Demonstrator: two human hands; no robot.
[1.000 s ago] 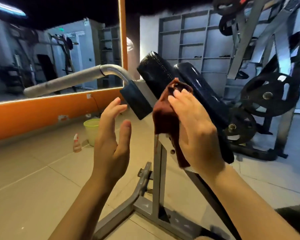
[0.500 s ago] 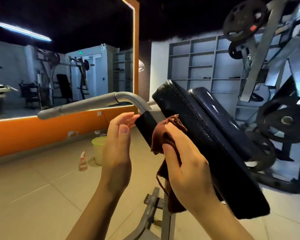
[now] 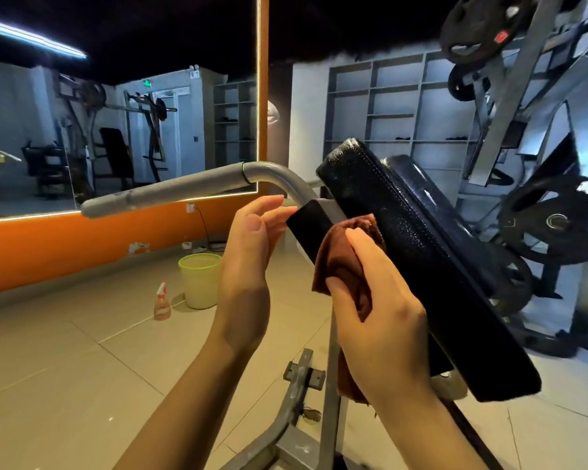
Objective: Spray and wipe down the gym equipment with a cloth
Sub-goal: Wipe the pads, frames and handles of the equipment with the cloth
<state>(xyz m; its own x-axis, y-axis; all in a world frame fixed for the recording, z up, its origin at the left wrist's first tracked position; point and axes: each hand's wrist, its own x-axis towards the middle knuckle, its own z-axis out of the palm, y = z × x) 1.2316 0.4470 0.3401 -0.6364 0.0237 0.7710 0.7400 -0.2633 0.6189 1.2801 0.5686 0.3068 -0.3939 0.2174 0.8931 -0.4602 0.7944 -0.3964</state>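
A black padded bench pad [image 3: 418, 252] slants across the middle on a grey steel frame [image 3: 296, 395]. My right hand [image 3: 377, 300] grips a rust-brown cloth [image 3: 340, 262] and presses it against the pad's left side edge. My left hand [image 3: 248, 252] is raised beside it, fingers relaxed, fingertips touching a small black block [image 3: 308, 228] on the grey curved handle bar [image 3: 170, 191]. A small spray bottle [image 3: 162, 301] with a red trigger stands on the floor at the left, out of both hands.
A pale green bucket [image 3: 199, 279] sits on the tiled floor next to the bottle. A wall mirror [image 3: 116, 123] above an orange band runs along the left. Weight plates [image 3: 557, 222] and a steel rack crowd the right; shelving [image 3: 387, 106] lines the back wall.
The view has tilted up and drawn closer to the pad. My right hand slid the cloth down along the pad's edge, and my left hand closed in to touch the black block.
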